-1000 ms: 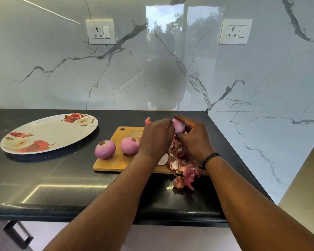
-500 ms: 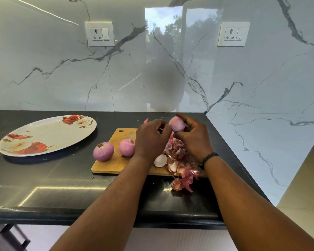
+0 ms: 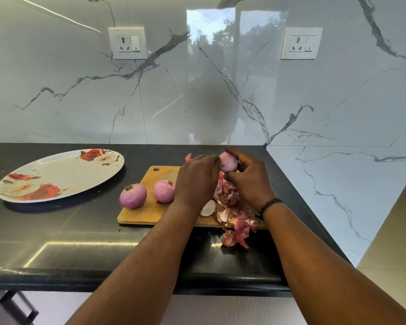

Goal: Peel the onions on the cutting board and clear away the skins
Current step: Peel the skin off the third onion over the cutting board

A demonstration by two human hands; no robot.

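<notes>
A pink onion (image 3: 227,162) is held above the wooden cutting board (image 3: 150,209). My right hand (image 3: 250,181) grips it from the right and below, fingers curled round it. My left hand (image 3: 197,180) touches its left side with curled fingertips; what they pinch is hidden. Two peeled onions, one (image 3: 133,196) at the board's left edge and one (image 3: 163,191) beside my left wrist, rest on the board. A heap of reddish onion skins (image 3: 232,202) lies under my hands, and some skins (image 3: 234,238) spill onto the counter.
A large oval plate (image 3: 56,177) with red flowers lies on the black counter (image 3: 56,231) to the left. A marble wall rises behind, and the counter ends at a marble side wall to the right. Its front edge runs below my forearms.
Both hands have lifted the onion slightly and turned it a little between them. The two onions on the board have stayed put.
</notes>
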